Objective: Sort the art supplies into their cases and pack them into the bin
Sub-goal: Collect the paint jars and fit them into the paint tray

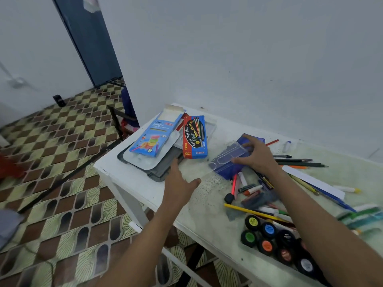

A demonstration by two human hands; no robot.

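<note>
under the right hand [253, 155] lies a clear plastic case [227, 158], its fingers curled over the far end and the thumb pressed on the near long edge, so the hand grips it. the case rests tilted across a dark blue pouch [251, 139] on the white table [209, 206], whose top is scuffed and speckled with dark flecks.

just toward the person from that grip, a heap of loose pens, markers and pencils [252, 191] is scattered; more dark pencils [298, 161] fan out to the right of the hand. further toward the person, a clear tray holds round black paint pots [269, 237] with coloured lids.

left of the grip, the left hand [178, 181] reaches forward with straight, relaxed fingers, holding nothing, its fingertips touching the edge of a grey tray [157, 175]. on that tray sits a white palette [143, 162], and across it a blue neon pencil box [156, 135] with its end flap open. a red and blue watercolour box [194, 137] lies between the tray and the gripped case.

beyond the grip stands a plain pale wall [248, 59], with the table pushed up to it. off to the left, past the table's corner, the floor [51, 162] is tiled in a brown and yellow-green chequered pattern, and a dark blue door [91, 42] stands in the far wall.
</note>
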